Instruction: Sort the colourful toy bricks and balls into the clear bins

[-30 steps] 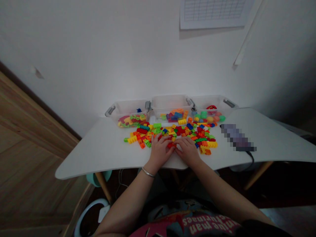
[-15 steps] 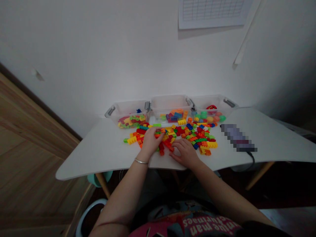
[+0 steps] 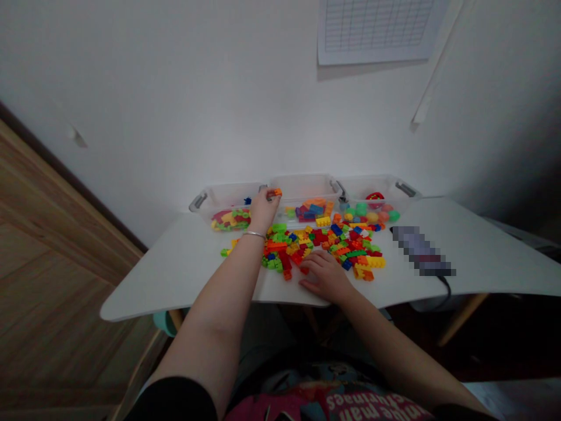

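Observation:
My left hand [image 3: 264, 207] is raised at the rims of the left and middle boxes, its fingers pinching a small orange toy brick [image 3: 277, 192]. My right hand [image 3: 325, 275] rests at the near edge of the brick pile [image 3: 319, 237]. Its fingers are apart and slightly curled beside a red brick [image 3: 298, 258], and I see nothing held in them. Behind the pile stand the clear middle box [image 3: 302, 186], with orange, blue and purple bricks inside, and the clear left box [image 3: 232, 193], with red, yellow and green pieces.
A clear right box [image 3: 368, 184] holds round coloured pieces and something red. On the white table [image 3: 162, 275], a blurred-out device [image 3: 421, 251] with a cable lies to the right. The wall rises directly behind the boxes, with a printed sheet [image 3: 372, 29] on it.
My left hand has moved from the pile up and away to the box rims, now with an orange brick in its fingers. My right hand has stayed nearly in place.

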`<act>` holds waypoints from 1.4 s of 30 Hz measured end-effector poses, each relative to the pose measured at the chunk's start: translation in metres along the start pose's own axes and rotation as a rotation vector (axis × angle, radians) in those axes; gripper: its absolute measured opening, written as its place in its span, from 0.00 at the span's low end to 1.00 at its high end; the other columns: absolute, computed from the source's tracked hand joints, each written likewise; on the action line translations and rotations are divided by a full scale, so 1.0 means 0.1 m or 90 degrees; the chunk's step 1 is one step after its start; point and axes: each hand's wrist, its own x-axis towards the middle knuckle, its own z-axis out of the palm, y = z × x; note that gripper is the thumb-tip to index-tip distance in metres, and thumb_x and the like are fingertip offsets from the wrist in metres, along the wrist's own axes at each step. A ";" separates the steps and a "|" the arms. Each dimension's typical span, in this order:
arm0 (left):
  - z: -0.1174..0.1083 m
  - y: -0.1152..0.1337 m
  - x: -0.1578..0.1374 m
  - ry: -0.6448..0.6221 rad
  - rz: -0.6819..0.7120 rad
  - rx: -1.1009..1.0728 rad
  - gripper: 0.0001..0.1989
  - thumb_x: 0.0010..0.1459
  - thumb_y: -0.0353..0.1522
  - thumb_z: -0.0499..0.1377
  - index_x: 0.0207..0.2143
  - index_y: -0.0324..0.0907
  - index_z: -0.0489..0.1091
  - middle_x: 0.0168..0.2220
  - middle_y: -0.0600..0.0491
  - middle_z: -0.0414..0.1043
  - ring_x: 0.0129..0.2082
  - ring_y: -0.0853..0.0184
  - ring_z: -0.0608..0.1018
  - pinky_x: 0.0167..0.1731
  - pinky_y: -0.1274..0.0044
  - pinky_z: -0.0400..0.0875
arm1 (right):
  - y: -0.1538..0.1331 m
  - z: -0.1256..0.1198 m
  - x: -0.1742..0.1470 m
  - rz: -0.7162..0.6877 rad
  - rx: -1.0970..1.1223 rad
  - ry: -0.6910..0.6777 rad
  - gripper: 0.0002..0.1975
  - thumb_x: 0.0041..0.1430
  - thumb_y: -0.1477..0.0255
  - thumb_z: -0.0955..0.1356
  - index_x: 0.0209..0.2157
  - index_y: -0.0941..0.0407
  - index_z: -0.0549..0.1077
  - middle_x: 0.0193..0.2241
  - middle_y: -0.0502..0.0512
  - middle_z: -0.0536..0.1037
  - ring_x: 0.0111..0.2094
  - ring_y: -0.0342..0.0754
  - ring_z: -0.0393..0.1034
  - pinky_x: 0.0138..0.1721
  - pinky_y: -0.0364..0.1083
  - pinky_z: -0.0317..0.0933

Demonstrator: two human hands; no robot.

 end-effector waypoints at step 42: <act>-0.08 -0.02 -1.77 -0.152 0.098 0.459 0.30 0.62 0.44 0.52 0.65 0.45 0.58 0.66 0.44 0.57 0.66 0.48 0.58 0.64 0.51 0.48 | -0.01 0.05 0.02 0.062 -0.019 0.036 0.07 0.58 0.74 0.69 0.39 0.52 0.77 0.40 0.55 0.79 0.44 0.52 0.68 0.50 0.53 0.62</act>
